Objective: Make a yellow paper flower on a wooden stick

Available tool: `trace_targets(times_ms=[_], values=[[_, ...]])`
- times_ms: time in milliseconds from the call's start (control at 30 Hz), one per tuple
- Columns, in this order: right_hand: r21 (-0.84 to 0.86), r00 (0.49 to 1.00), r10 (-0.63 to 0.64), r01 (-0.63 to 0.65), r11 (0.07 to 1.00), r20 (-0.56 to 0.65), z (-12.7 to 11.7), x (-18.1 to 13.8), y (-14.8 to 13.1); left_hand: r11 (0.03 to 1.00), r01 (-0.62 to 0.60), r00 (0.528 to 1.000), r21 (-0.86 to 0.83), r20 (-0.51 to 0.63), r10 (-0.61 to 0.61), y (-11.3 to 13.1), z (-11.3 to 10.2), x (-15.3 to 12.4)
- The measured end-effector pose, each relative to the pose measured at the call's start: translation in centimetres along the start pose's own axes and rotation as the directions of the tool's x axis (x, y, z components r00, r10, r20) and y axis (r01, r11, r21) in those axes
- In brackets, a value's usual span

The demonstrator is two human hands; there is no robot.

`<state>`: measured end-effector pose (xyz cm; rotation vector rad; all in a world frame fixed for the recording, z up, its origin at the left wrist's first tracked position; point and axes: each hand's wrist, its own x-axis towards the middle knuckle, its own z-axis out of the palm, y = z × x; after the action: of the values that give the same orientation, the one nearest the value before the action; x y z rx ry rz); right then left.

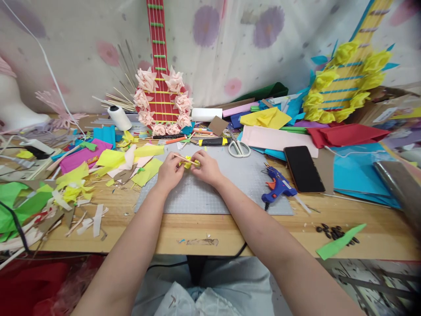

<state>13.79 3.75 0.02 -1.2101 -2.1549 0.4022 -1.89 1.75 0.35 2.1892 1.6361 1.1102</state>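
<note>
Both hands meet over the grey cutting mat [230, 193] at the middle of the wooden table. My left hand [170, 171] pinches a thin wooden stick [183, 158] with a small yellow paper piece [190, 163] wrapped at its end. My right hand [207, 167] has its fingers closed on the same yellow paper from the right side. The paper is mostly hidden between the fingertips.
A blue glue gun [277, 186] lies on the mat's right edge beside a black phone [303, 168]. White scissors [239, 148] sit behind the mat. Paper scraps cover the left side. A red paper guitar [161, 87] with pink flowers leans on the wall, and a yellow-flowered one [348, 83] stands right.
</note>
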Motion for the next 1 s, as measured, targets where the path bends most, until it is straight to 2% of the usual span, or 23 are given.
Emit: trace_targets(times_ms=[233, 400, 533, 733, 1000], values=[[0.105, 0.999, 0.045, -0.047, 0.993, 0.022, 0.0, -0.2, 0.3, 1.0, -0.011, 1.0, 0.017, 0.004, 0.011, -0.5, 0.2, 0.0], [0.044, 0.998, -0.047, 0.045, 0.998, 0.037, -0.1, -0.5, -0.2, 0.999, -0.027, 0.999, 0.018, 0.027, 0.027, -0.5, 0.4, 0.0], [0.004, 0.999, -0.029, 0.028, 1.0, 0.025, 0.2, -0.4, -0.2, 0.999, -0.04, 0.999, 0.009, 0.007, 0.04, -0.5, 0.3, -0.1], [0.126, 0.999, 0.0, -0.007, 0.992, 0.055, 0.0, -0.1, 0.6, 0.998, -0.058, 0.998, 0.021, -0.011, 0.058, -0.3, 0.2, -0.1], [0.182, 0.997, -0.002, -0.013, 0.983, 0.082, -0.5, 0.0, 0.8, 0.992, -0.07, 0.997, 0.101, 0.02, 0.068, -0.2, 0.3, -0.1]])
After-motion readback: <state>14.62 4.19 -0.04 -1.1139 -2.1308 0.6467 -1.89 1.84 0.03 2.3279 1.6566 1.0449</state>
